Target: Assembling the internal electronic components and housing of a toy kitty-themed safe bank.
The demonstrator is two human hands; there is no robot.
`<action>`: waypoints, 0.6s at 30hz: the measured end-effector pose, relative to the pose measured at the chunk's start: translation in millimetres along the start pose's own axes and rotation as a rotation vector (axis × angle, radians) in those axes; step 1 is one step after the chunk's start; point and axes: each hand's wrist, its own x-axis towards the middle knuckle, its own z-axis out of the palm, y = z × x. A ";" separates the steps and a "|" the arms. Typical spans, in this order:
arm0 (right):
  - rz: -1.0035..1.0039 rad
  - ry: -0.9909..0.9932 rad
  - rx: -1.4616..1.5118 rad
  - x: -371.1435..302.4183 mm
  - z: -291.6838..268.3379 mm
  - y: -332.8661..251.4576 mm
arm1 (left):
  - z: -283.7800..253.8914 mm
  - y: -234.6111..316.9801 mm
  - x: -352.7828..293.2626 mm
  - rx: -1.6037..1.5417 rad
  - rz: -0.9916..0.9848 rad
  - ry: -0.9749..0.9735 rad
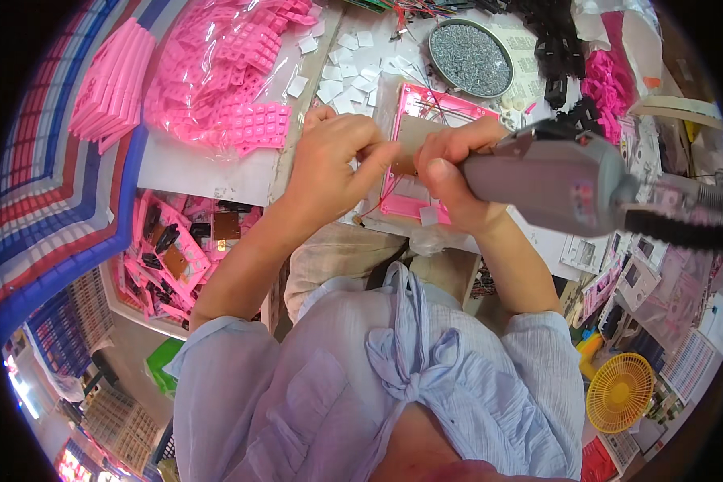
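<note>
My right hand (pixel 462 173) is wrapped round a grey electric screwdriver (pixel 546 177), whose body extends to the right with its tip hidden. Beneath that hand lies a pink plastic frame (pixel 406 206) with thin wires and a brown board (pixel 410 136) in it. My left hand (pixel 337 161) is at the frame's left side, fingers curled and thumb toward the board. Whatever those fingers may hold is too small or hidden to name. Just beyond are loose white square pieces (pixel 352 76). A round dish (pixel 432 40) of small metal screws stands behind the frame.
A clear bag of pink keypad parts (pixel 217 72) and stacked pink panels (pixel 112 84) lie at the left. Below them is a bin of pink assemblies (pixel 169 257). Black parts (pixel 556 52) line the back right. A yellow basket (pixel 620 392) is at the lower right.
</note>
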 end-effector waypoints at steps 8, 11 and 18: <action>0.031 0.027 0.237 13.2 -6.3 -8.7 | 20.6 10.0 -12.2 0.132 0.174 -0.006; -0.079 0.010 0.440 31.4 -8.3 -28.9 | 21.5 9.0 -10.3 0.083 0.123 -0.048; -0.128 0.078 0.578 27.3 -1.0 -14.5 | 25.5 6.7 -11.0 0.075 0.094 -0.016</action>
